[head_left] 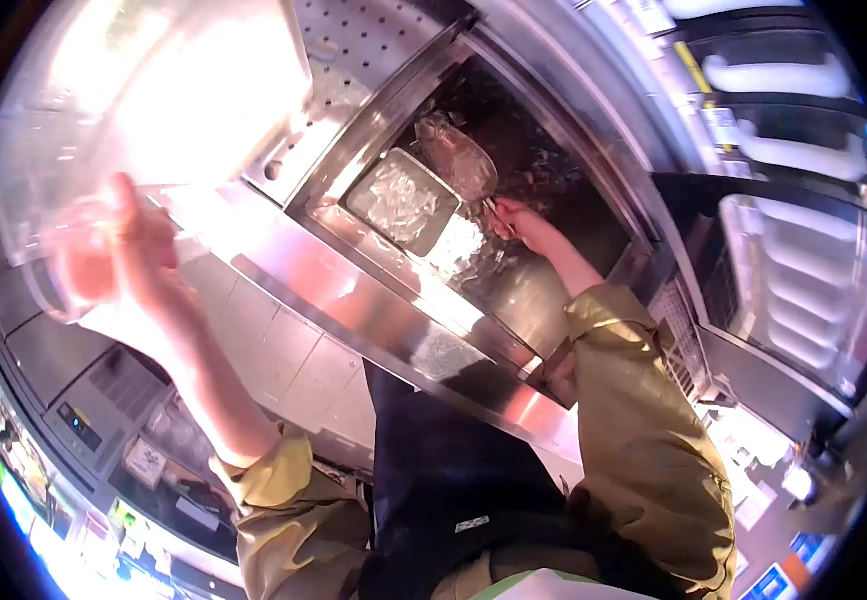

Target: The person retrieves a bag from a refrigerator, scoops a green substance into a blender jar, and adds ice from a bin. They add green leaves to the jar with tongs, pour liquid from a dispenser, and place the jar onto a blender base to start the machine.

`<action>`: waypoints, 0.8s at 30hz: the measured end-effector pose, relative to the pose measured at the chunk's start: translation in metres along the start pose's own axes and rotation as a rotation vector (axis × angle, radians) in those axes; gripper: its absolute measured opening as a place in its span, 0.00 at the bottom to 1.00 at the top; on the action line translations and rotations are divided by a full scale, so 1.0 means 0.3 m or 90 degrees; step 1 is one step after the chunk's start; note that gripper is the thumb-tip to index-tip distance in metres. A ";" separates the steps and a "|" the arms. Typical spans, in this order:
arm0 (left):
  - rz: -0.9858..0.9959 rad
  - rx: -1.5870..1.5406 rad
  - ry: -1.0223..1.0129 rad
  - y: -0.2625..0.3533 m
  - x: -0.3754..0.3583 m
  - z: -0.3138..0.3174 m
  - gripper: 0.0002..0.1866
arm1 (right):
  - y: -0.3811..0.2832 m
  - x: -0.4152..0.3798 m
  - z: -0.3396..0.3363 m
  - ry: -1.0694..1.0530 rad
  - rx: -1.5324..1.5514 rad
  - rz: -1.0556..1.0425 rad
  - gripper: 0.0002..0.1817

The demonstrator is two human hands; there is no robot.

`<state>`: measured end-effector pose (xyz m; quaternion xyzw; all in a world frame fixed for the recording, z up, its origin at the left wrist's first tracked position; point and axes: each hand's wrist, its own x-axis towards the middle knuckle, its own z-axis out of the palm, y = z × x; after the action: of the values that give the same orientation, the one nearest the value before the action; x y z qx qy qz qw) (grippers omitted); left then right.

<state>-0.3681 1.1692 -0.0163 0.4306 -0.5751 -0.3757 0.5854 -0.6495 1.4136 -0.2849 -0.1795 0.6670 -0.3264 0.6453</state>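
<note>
My left hand point(124, 250), partly blurred, is wrapped round a clear cup point(69, 270) at the left, held off to the side of the steel counter. My right hand point(514, 220) grips the handle of a clear scoop point(459, 160) inside the sunken steel bin point(534, 300). The scoop's bowl points away from me, toward the bin's far side. Beside it, a square metal container point(401, 200) holds what looks like ice. More ice pieces lie between that container and my right hand. What the scoop's bowl contains is hard to tell.
A perforated steel tray point(359, 45) adjoins the bin at the top. Its steel front edge point(324, 275) runs diagonally before me. A large translucent container point(194, 90) stands at upper left. Racks with white items point(804, 270) are at right, and a tiled floor point(284, 340) lies below.
</note>
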 end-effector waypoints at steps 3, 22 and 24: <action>-0.016 0.088 -0.040 0.032 0.003 -0.006 0.14 | -0.057 -0.190 -0.010 0.024 0.145 -0.033 0.10; -0.032 0.016 -0.106 0.093 0.030 -0.037 0.21 | -1.442 -1.050 0.415 0.091 -0.223 -0.184 0.14; -0.036 0.025 -0.119 0.088 0.031 -0.046 0.21 | -1.434 -1.084 0.443 0.181 -0.266 -0.166 0.12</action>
<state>-0.3553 1.1707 0.0121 0.4210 -0.6221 -0.4194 0.5098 -0.5645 1.2905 0.2500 -0.3452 0.7752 -0.2837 0.4466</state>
